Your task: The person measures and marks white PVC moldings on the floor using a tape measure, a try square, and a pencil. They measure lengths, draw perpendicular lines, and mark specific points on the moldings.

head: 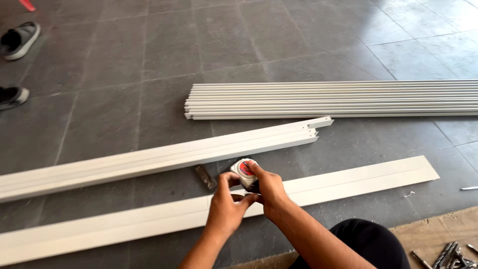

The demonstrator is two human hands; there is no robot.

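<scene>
Hands are brought together over the near white flat strip [348, 182], low in the middle of the view. A small tape measure [243, 170], white-cased with a red round face, is gripped by the right hand [269, 192]: its fingers are curled around the case and the thumb is laid across the top. The left hand [226, 206] is closed just beside it, with thumb and forefinger pinched at the lower edge of the tape measure, so both hands are touching the same thing. Whether any blade has been drawn out cannot be told.

The tape measure is held just above the floor [99, 74], between the flat strip and a long white channel profile [164, 157] that runs slantwise from the left edge toward the middle. A short dark piece [205, 177] lies on the floor just left of the hands. Farther off, to the right, a bundle of white profiles [328, 99] is laid level. Loose metal bits [448, 256] are seen at the near right corner, and two shoes [17, 40] at the far left.
</scene>
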